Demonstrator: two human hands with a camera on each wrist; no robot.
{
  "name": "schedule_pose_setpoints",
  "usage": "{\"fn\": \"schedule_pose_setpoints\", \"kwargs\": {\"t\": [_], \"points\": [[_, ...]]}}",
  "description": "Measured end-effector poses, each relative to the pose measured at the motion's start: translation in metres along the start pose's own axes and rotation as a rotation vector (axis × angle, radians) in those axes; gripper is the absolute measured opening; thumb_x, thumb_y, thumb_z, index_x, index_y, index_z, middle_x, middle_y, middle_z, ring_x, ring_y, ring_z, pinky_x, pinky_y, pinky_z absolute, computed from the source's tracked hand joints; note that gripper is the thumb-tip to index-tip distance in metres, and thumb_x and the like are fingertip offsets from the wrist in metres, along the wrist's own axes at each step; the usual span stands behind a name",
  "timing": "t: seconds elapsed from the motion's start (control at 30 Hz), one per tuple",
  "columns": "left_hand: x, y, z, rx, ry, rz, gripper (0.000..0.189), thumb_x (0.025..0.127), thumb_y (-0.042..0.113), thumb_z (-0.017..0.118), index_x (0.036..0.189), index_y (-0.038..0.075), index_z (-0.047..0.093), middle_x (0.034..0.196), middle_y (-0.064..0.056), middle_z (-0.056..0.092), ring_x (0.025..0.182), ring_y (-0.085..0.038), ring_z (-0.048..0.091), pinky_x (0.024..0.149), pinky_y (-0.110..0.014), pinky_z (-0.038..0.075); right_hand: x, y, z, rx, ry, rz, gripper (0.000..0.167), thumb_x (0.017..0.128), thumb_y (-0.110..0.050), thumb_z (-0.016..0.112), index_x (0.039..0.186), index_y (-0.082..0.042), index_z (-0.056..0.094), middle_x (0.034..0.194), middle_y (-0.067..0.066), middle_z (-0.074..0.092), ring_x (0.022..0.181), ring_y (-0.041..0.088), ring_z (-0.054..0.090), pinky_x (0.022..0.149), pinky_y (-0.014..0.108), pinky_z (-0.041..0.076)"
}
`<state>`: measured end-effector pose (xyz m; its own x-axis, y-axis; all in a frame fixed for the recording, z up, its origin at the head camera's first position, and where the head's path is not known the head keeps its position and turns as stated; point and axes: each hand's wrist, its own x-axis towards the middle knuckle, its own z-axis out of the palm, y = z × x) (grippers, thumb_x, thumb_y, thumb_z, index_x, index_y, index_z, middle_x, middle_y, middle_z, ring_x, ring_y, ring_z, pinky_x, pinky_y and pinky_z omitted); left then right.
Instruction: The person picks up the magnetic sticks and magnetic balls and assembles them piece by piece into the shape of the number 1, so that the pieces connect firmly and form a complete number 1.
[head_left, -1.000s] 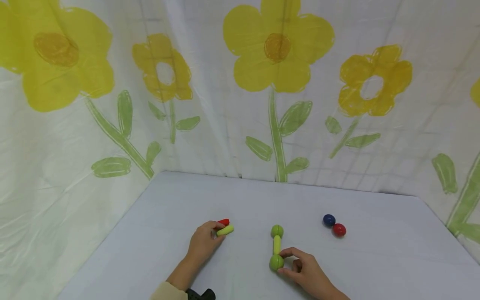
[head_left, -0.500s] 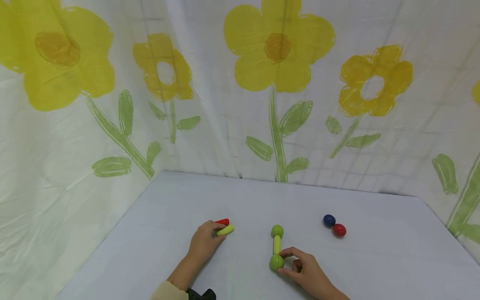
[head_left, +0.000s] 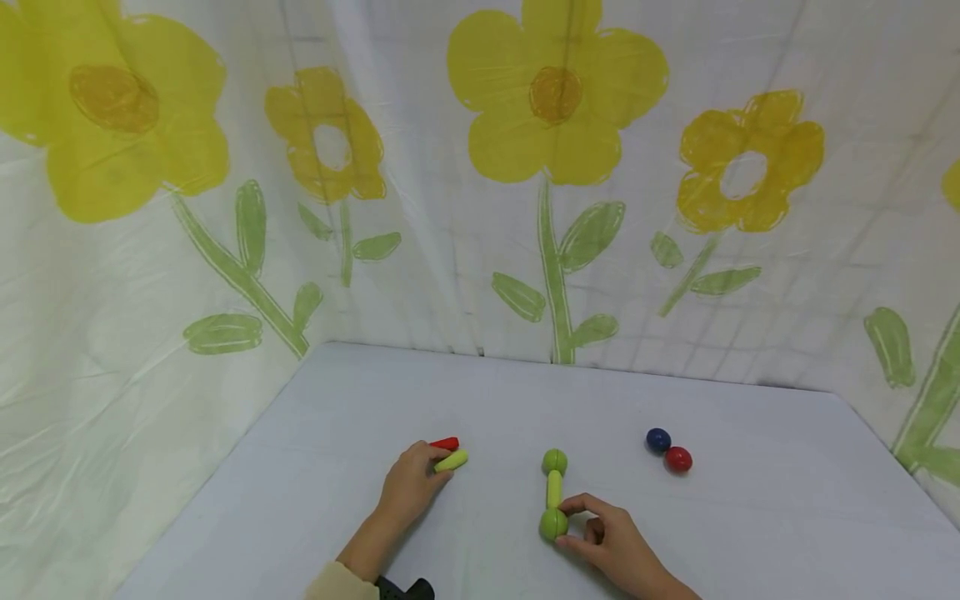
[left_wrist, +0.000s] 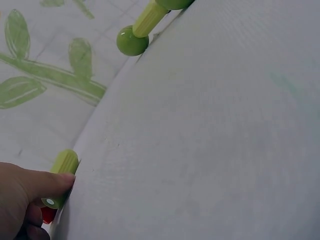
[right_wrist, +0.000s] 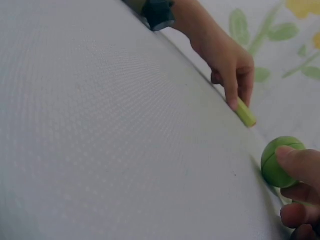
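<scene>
In the head view my left hand [head_left: 408, 485] pinches a short yellow-green stick [head_left: 452, 461] on the table between thumb and finger. A red stick [head_left: 446, 443] lies just behind it, partly covered by the fingers. The left wrist view shows a pale dot on the near end of the yellow-green stick [left_wrist: 65, 162]. My right hand [head_left: 617, 543] holds a grooved green ball [head_left: 553, 524] with thumb and index finger. Another yellow-green stick [head_left: 554, 490] runs from this ball to a second green ball [head_left: 555, 462] farther back, forming a dumbbell shape.
A dark blue ball [head_left: 658, 441] and a red ball [head_left: 678, 460] sit side by side at the right on the white table [head_left: 787, 500]. Behind and beside the table hangs a white curtain [head_left: 420, 275] with yellow flowers.
</scene>
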<state>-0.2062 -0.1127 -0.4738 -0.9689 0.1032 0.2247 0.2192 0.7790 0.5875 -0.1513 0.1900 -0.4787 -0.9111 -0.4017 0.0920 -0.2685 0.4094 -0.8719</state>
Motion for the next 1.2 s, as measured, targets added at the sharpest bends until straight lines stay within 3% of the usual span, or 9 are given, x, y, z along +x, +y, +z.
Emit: {"fn": "schedule_pose_setpoints", "kwargs": {"t": [0.17, 0.37, 0.5, 0.77, 1.0, 1.2], "points": [[-0.002, 0.001, 0.000, -0.012, -0.011, 0.005, 0.025, 0.082, 0.008, 0.077, 0.105, 0.001, 0.070, 0.096, -0.005, 0.063, 0.090, -0.024, 0.061, 0.075, -0.038, 0.050, 0.001, 0.000, 0.000, 0.004, 0.000, 0.021, 0.036, 0.087, -0.022, 0.074, 0.116, -0.004, 0.060, 0.108, 0.011, 0.061, 0.052, 0.001, 0.043, 0.047, 0.019, 0.039], [-0.002, 0.006, 0.001, -0.174, -0.059, -0.020, 0.022, 0.083, 0.008, 0.076, 0.101, 0.001, 0.067, 0.097, -0.006, 0.065, 0.085, -0.020, 0.057, 0.071, -0.033, 0.046, 0.003, 0.002, 0.001, 0.027, 0.012, 0.037, 0.036, 0.087, -0.021, 0.075, 0.115, -0.004, 0.061, 0.110, 0.013, 0.061, 0.052, 0.002, 0.044, 0.047, 0.019, 0.039], [-0.001, 0.012, 0.001, -0.318, -0.127, -0.033, 0.021, 0.082, 0.009, 0.076, 0.098, 0.000, 0.064, 0.090, -0.004, 0.064, 0.078, -0.016, 0.053, 0.063, -0.027, 0.042, 0.005, 0.003, 0.000, 0.026, 0.021, 0.031, 0.036, 0.087, -0.021, 0.075, 0.115, -0.004, 0.061, 0.111, 0.014, 0.061, 0.052, 0.001, 0.044, 0.047, 0.019, 0.039], [-0.001, 0.025, 0.003, -0.537, -0.308, -0.086, 0.023, 0.083, 0.009, 0.076, 0.096, -0.004, 0.062, 0.082, -0.002, 0.062, 0.079, -0.014, 0.057, 0.063, -0.027, 0.046, 0.008, 0.003, -0.003, 0.004, 0.023, 0.029, 0.036, 0.088, -0.022, 0.074, 0.115, -0.003, 0.061, 0.111, 0.014, 0.061, 0.050, 0.002, 0.045, 0.046, 0.019, 0.040], [-0.003, 0.034, 0.002, -0.617, -0.421, -0.104, 0.023, 0.085, 0.014, 0.074, 0.096, -0.002, 0.062, 0.075, 0.002, 0.064, 0.065, -0.008, 0.050, 0.055, -0.022, 0.039, 0.011, 0.006, -0.007, -0.006, 0.038, 0.011, 0.035, 0.087, -0.019, 0.074, 0.116, -0.004, 0.061, 0.112, 0.016, 0.061, 0.050, 0.002, 0.046, 0.045, 0.021, 0.041], [-0.006, 0.042, 0.006, -0.602, -0.498, -0.164, 0.022, 0.086, 0.017, 0.074, 0.096, 0.001, 0.063, 0.073, 0.003, 0.064, 0.061, -0.009, 0.046, 0.056, -0.023, 0.037, 0.016, 0.010, -0.009, -0.014, 0.048, 0.013, 0.035, 0.087, -0.019, 0.074, 0.117, -0.005, 0.061, 0.114, 0.016, 0.061, 0.050, 0.003, 0.046, 0.044, 0.021, 0.041]]}}
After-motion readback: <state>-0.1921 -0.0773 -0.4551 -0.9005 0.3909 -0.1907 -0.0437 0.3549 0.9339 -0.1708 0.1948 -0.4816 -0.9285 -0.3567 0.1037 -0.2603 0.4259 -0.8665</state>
